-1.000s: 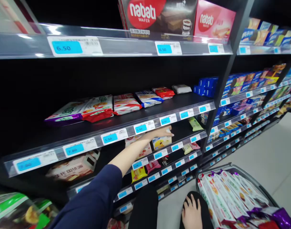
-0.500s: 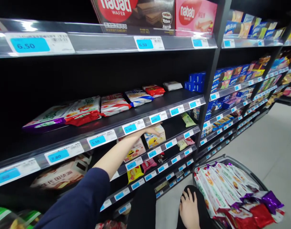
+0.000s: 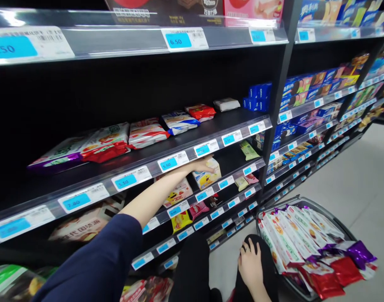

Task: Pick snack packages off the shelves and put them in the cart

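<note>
My left hand (image 3: pixel 207 165) reaches under a shelf edge onto the tier below. It grips the top of a white-and-yellow snack box (image 3: pixel 206 178), with one finger lying over its front; the far fingers are partly hidden. A similar white box with pink print (image 3: pixel 178 193) stands beside it, partly behind my forearm. My right hand (image 3: pixel 251 262) rests on my knee, holding nothing, with its fingers spread. Next to that knee, a dark shopping basket (image 3: pixel 332 214) is piled with white packets (image 3: pixel 286 239) that have red and purple ends.
Overhanging the left forearm is a shelf edge (image 3: pixel 94 197) with price tags. Flat biscuit packets (image 3: pixel 105 140) lie on that shelf, with blue boxes (image 3: pixel 257 97) at its far end. A dark upright post (image 3: pixel 281 84) divides the shelving. Pale floor (image 3: pixel 364 176) extends at the right.
The view has shifted slightly, so the upper shelf sits higher in the picture. My left hand stays at the white-and-yellow box, which seems to have moved a little. My right hand remains on the knee.
</note>
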Tool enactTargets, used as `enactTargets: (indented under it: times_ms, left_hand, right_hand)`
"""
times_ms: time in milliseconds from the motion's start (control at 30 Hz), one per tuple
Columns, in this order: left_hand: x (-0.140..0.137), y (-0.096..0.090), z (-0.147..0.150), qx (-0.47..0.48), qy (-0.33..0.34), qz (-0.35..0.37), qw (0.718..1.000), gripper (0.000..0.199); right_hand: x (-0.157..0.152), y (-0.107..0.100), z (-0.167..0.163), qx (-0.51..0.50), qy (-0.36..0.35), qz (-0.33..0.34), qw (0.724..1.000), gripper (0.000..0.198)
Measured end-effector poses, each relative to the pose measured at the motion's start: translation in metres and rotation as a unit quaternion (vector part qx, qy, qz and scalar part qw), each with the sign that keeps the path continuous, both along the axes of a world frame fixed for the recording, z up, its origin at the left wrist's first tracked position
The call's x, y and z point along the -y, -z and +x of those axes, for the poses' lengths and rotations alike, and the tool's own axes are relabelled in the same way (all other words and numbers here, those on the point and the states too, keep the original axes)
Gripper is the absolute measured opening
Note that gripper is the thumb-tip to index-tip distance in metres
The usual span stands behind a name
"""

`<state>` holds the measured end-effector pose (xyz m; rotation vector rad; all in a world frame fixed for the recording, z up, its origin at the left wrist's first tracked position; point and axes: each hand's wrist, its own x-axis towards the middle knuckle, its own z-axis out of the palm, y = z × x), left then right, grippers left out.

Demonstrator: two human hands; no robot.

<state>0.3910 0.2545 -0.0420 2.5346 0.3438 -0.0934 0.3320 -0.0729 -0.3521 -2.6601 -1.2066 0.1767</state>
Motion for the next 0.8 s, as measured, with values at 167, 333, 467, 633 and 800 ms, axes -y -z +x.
enactTargets:
  times_ms: [167,333,467,633,800]
  left_hand:
    - [0.003,0.001,0.001,-0.069,-0.022,0.008,0.997,0.106]
    - [0.030,-0.027,-0.009,-0.012,0.008,0.090,0.996,0.095]
    - [0.082,-0.051,-0.044,0.088,0.017,0.162,0.983,0.074]
    - [0.154,-0.030,-0.124,0.081,0.148,0.051,0.984,0.040]
    - [0.160,0.064,-0.176,-0.075,0.098,-0.068,0.990,0.049]
  right_hand:
    - [0.002,-0.004,-0.001,-0.002,-0.003,0.008,1.000,0.038]
    - [0.002,0.000,-0.001,0.011,0.003,0.004,1.000,0.039]
    - [0.002,0.000,0.000,0.016,0.000,0.004,1.000,0.039]
    - [0.004,-0.003,0.000,0.013,0.003,0.013,1.000,0.038]
    - [0.004,-0.001,0.000,0.019,-0.004,0.014,1.000,0.036]
